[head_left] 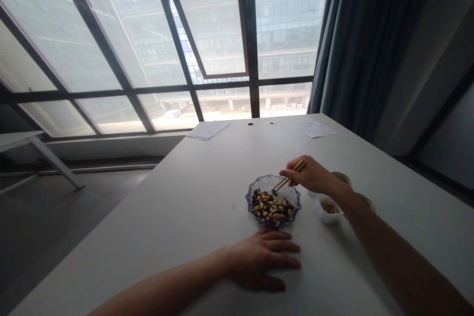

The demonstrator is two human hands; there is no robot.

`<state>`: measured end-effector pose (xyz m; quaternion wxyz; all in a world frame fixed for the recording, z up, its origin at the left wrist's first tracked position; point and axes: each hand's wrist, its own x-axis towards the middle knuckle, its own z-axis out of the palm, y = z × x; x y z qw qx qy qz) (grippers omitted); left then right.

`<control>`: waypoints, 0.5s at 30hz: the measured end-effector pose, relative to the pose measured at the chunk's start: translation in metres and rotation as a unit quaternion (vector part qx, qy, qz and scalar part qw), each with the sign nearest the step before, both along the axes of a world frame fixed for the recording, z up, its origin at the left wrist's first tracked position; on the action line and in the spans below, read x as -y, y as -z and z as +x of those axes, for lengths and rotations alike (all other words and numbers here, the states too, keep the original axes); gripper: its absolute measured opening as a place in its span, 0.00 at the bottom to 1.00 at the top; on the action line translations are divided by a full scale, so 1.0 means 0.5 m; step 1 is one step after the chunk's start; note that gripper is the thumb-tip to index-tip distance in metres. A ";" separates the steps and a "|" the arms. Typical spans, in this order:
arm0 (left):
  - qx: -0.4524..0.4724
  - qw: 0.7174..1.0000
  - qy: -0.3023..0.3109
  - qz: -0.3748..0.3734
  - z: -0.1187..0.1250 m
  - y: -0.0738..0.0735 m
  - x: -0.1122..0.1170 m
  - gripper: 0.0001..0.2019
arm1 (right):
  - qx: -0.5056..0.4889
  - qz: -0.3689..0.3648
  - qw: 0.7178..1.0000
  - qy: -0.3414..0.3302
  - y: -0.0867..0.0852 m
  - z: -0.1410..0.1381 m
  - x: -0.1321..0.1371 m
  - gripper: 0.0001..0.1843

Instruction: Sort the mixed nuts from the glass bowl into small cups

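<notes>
My right hand (311, 175) grips a pair of wooden chopsticks (288, 180), its fingers closed round them. The tips point down into a glass bowl (255, 188) that holds mixed light and dark beans (271, 207). My left hand (263, 258) lies flat on the white table (192, 217) just in front of that bowl, fingers stretched out, holding nothing. A small white bowl (320, 211) with a few light beans stands right of the glass bowl, under my right wrist.
Two more small bowls (342, 177) (367, 201) stand behind my right forearm, partly hidden. Papers (208, 130) (315, 128) lie at the table's far edge by the large window. A dark curtain (363, 44) hangs at the right. Another table (22, 140) stands at the left.
</notes>
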<state>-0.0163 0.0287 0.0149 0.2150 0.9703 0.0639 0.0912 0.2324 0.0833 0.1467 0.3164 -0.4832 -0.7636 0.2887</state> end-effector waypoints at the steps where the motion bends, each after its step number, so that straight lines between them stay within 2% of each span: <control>1: 0.002 1.000 0.000 -0.001 0.000 0.000 0.000 0.27 | -0.001 -0.001 1.000 0.000 0.001 0.000 0.000 0.19; 15: 0.001 1.000 0.001 -0.006 0.000 0.006 -0.002 0.28 | -0.038 -0.013 0.999 -0.016 0.025 -0.021 -0.006 0.23</control>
